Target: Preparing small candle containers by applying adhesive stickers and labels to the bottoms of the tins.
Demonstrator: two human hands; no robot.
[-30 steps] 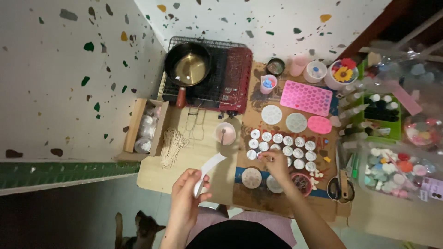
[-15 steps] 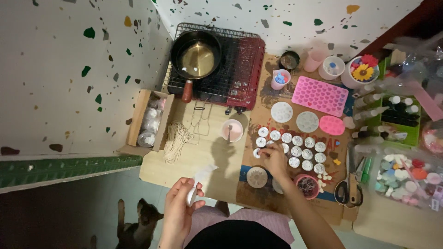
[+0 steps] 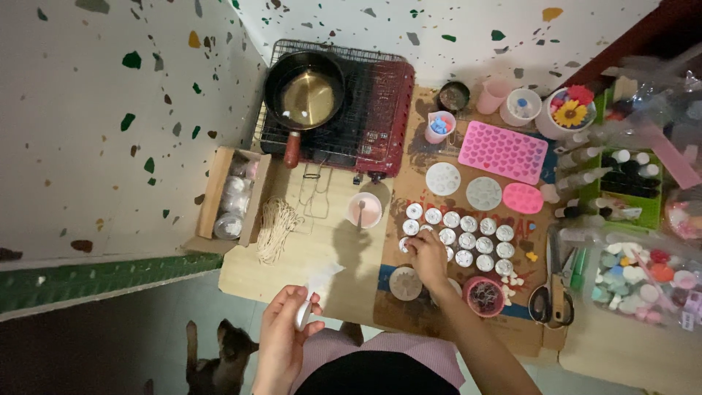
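1. Small round white cups (image 3: pixel 459 235), a neat cluster in rows on the brown cardboard sheet (image 3: pixel 453 322) over the table (image 3: pixel 248 278) — that is where the action sits.
2. The right hand (image 3: pixel 426 254) is down at the cluster's near-left edge, fingers curled onto one of the cups there; whether it actually grips the cup cannot be told.
3. The left hand (image 3: pixel 284 338) is up off the table's near edge, fingers pinched shut on a white paper strip (image 3: pixel 313 287) that points up and away.
4. A pink cup (image 3: pixel 364 210) stands just left of the cluster, a bundle of pale wicks (image 3: pixel 276 228) further left.
5. At the back, a black pan (image 3: pixel 306 91) on a red portable stove (image 3: pixel 365 110).
6. Right of it, a pink heart mould (image 3: pixel 503 151); scissors (image 3: pixel 550 300) lie near the right edge.
7. A cat (image 3: pixel 219 355) sits on the floor below.
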